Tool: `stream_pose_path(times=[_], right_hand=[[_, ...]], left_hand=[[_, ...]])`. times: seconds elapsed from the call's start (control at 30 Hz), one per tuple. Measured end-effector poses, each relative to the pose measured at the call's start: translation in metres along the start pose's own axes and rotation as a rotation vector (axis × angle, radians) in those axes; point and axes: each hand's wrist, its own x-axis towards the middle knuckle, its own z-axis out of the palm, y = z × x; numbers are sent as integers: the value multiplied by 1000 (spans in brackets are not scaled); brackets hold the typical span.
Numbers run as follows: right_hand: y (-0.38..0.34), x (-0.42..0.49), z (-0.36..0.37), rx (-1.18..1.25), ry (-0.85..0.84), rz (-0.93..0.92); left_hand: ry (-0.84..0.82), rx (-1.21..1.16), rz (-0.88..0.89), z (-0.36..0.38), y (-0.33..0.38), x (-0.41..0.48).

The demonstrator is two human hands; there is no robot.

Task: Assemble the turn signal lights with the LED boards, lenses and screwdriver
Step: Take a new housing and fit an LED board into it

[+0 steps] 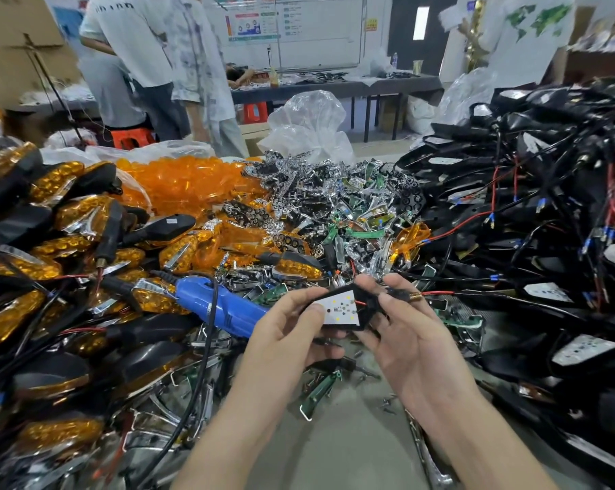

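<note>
**Housing with LED board in both hands, just right of the screwdriver's nose**

Holding one black plastic housing (364, 318), a matte, tapered shell. White LED board (338, 309) sits flat inside it: small yellow LED squares, dark chips in the middle. Board face is up toward me. Long axis runs left-right, narrow tip toward the screwdriver, stem end away from it. Brass threaded stem (415, 297) sticks out on that far end, with a red wire (437, 293) trailing on past it.

Left hand (288, 328) grips the narrow end, fingers curled under, thumb on the board's edge. Right hand (405, 334) pinches the stem end between thumb and fingers. Both clamped on the same part.

Screwdriver (224, 307): blue plastic body, ribbed near the nose, black cord off the back, lying on the heap with its nose aimed at my left hand.

Relative to the screwdriver:
- Left and behind it: finished lights (51, 224), glossy amber faces in black shells.
- Beyond it: loose amber lenses (193, 182), translucent, in a clear bag.
- Beyond and right: chrome reflectors (316, 192), shiny and faceted, green board scraps mixed in.
- Far right, past my hands: heap of black housings (546, 213) tangled in black and red wires.
- Right and nearer me: small screws (387, 406) scattered on the bare grey table (352, 450).
</note>
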Motion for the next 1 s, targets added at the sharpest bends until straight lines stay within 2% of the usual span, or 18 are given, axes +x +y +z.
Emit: stream_pose_path(times=[0.47, 1.0], right_hand=[[0, -4, 3, 44, -49, 26], [-1, -8, 5, 96, -103, 45]], left_hand=[[39, -32, 13, -1, -5, 2], [-56, -174, -40, -6, -4, 5]])
